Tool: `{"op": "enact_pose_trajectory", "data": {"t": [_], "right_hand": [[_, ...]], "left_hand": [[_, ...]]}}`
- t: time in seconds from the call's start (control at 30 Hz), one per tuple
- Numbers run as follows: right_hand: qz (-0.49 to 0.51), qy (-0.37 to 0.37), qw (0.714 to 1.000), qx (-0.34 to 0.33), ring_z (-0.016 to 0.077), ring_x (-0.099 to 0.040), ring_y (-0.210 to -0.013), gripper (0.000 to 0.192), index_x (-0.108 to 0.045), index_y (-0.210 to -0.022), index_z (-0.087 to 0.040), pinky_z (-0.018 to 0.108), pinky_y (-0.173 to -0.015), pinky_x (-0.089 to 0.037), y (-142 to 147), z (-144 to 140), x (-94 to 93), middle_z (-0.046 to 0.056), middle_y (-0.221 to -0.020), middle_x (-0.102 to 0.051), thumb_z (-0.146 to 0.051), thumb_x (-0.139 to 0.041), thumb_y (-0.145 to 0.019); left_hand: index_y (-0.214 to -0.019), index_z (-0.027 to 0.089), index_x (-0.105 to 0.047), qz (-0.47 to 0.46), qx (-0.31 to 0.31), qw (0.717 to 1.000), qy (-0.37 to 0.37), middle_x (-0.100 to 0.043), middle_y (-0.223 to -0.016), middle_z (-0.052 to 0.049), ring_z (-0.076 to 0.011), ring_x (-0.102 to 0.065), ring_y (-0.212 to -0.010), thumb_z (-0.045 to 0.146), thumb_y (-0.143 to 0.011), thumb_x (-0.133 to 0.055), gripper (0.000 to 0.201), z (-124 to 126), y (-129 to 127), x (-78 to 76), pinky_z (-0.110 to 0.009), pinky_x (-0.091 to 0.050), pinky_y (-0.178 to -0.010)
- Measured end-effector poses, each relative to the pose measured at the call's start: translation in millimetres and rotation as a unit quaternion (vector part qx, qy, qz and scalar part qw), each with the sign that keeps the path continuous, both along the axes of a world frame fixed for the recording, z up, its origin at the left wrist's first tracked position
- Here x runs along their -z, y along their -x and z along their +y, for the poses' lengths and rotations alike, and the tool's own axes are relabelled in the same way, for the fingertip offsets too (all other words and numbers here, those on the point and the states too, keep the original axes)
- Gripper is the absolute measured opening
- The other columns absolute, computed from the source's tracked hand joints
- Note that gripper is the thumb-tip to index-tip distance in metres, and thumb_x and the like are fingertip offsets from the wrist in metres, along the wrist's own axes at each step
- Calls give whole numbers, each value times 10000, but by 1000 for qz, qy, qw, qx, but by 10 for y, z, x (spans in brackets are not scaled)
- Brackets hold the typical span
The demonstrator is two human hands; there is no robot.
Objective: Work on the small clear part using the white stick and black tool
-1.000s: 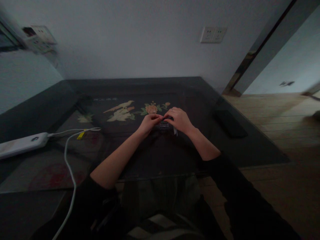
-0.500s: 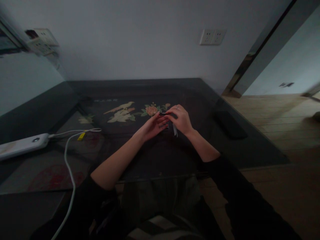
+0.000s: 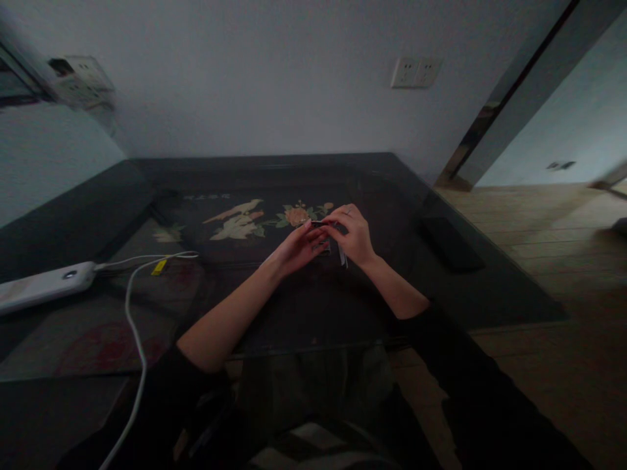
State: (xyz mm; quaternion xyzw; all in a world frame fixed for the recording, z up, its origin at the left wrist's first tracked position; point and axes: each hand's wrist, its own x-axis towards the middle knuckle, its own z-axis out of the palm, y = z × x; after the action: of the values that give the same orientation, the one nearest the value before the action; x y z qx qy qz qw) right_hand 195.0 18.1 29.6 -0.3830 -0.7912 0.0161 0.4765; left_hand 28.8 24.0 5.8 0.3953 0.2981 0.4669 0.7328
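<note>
Pinching small dark object [image 3: 324,236] between both hands (details unclear), above table [image 3: 294,307]

Item: small dark object [image 3: 323,236], one piece, held between my two hands above the glass-topped table [image 3: 304,307]. Colour: dark, near black, with a paler grey patch on the face turned toward me (the dim light hides any finer detail). Attached part: a thin pale strip [image 3: 342,255], hanging down from the right end, slightly slanted. Pose: lifted clear of the tabletop, long side roughly level. Hold: my left hand [image 3: 296,248] pinches its left end with the fingertips; my right hand [image 3: 355,235] grips its right end from above, fingers curled over it.
</note>
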Motion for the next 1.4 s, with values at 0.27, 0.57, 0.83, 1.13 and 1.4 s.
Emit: {"op": "enact_pose_trajectory", "data": {"t": [0.27,0.57,0.83,1.13,1.4], "right_hand": [[-9,71,997,28,173,-574,-722,307,-680,-791,-185,299,-696,-424,-141,93,-56,45,-769,-655,-385,-514,-954],[-214,290,914,187,212,-604,-637,385,-701,-667,-204,324,-569,-402,-386,212,34,83,-691,-673,-536,-619,-842],[-266,325,888,189,260,-675,-738,282,-710,-756,-201,377,-646,-500,-292,187,149,118,-779,-705,-466,-644,-824],[-234,319,890,226,282,-690,-819,174,-693,-807,-172,355,-668,-484,-271,185,146,151,-888,-724,-326,-612,-804],[67,372,925,28,162,-629,-562,164,-594,-952,-172,275,-567,-464,-308,303,168,13,-635,-661,-312,-577,-869]], "left_hand": [[-813,200,-587,24,-34,998,-44,-692,-968,-50,-183,-648,-963,389,-711,-758,274,28,35,2,-352,-520,-878],[-738,209,-470,317,-151,862,-365,-613,-998,-72,-196,-576,-1004,294,-699,-741,286,169,137,231,-318,-475,-834],[-764,225,-482,396,-185,760,-481,-638,-1073,-92,-236,-569,-1048,245,-750,-727,247,100,126,173,-382,-413,-939],[-750,227,-491,405,-193,769,-456,-641,-1068,-81,-246,-558,-1066,219,-728,-749,259,107,126,171,-386,-387,-969],[-771,231,-494,395,-202,759,-476,-649,-1077,-83,-243,-557,-1065,215,-751,-732,239,96,156,123,-382,-405,-940]]}}
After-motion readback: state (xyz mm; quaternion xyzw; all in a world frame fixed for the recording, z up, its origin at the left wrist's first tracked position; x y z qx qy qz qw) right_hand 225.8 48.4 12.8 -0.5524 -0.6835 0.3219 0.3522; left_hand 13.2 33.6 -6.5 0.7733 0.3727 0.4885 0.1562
